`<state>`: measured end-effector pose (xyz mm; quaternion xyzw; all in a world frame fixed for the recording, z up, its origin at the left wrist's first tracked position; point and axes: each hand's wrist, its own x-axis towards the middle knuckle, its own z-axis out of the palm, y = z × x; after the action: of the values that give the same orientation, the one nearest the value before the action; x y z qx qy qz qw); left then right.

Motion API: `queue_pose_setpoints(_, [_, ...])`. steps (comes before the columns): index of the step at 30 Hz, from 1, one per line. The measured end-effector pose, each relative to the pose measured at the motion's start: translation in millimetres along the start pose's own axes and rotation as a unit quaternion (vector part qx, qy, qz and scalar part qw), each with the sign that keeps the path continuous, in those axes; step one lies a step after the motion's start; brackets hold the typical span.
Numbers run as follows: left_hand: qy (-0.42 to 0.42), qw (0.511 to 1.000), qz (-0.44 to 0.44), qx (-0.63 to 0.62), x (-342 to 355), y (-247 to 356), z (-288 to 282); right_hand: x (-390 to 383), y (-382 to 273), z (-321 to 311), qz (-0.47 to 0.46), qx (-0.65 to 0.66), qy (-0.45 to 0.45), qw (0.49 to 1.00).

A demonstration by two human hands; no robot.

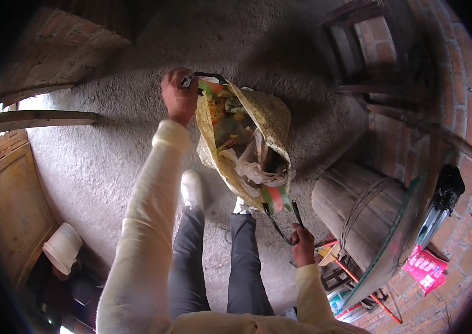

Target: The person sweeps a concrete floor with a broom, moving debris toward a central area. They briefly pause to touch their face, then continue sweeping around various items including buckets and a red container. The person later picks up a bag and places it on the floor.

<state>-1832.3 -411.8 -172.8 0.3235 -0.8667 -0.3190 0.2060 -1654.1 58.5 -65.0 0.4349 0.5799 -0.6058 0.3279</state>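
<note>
A large yellow patterned carrier bag [272, 119] with black handles hangs or stands in front of my feet, its mouth spread wide. My left hand [179, 97] is closed round the black handle at the bag's far left corner. At the near right, my right hand [302, 245] grips the other black strap handle [276, 227], which is pulled away from the bag's edge. Inside lie a crumpled pale plastic bag [261, 161] and several colourful packets, partly hidden by the bag's sides. Whether the bag's base touches the floor cannot be seen.
A wooden barrel [358, 209] bound with wire stands at the right, beside a glass-edged board [394, 250]. A pink package [425, 269] lies by the brick wall [464, 222]. A white bucket [62, 248] sits at the left near a wooden door [21, 206]. The floor [108, 167] is rough concrete.
</note>
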Motion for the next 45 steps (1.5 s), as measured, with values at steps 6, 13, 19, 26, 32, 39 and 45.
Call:
queue_pose_setpoints(6, [-0.292,0.897,-0.095,-0.318,-13,54,-36,7,-20,13,-0.049,0.155,0.042,0.986])
queue_pose_setpoints(13, [-0.239,0.869,-0.232,-0.365,-40,86,-105,-75,-83,98,-0.143,0.087,-0.041,0.985])
queue_pose_setpoints(19, [-0.131,0.832,-0.303,-0.445,-58,64,-184,-105,-112,139,-0.158,0.034,-0.117,0.980])
queue_pose_setpoints(26, [0.006,0.791,-0.380,-0.479,-65,54,-266,-76,-147,227,-0.143,0.028,-0.142,0.979])
queue_pose_setpoints(32, [0.118,0.822,-0.353,-0.430,-93,-12,-313,-74,-116,327,-0.171,-0.176,-0.218,0.945])
queue_pose_setpoints(39, [0.226,0.786,-0.393,-0.421,-103,-73,-347,-78,-57,412,-0.204,-0.227,-0.287,0.908])
queue_pose_setpoints(45, [0.196,0.827,-0.393,-0.351,-115,-167,-331,-52,-32,438,-0.287,-0.455,-0.292,0.791])
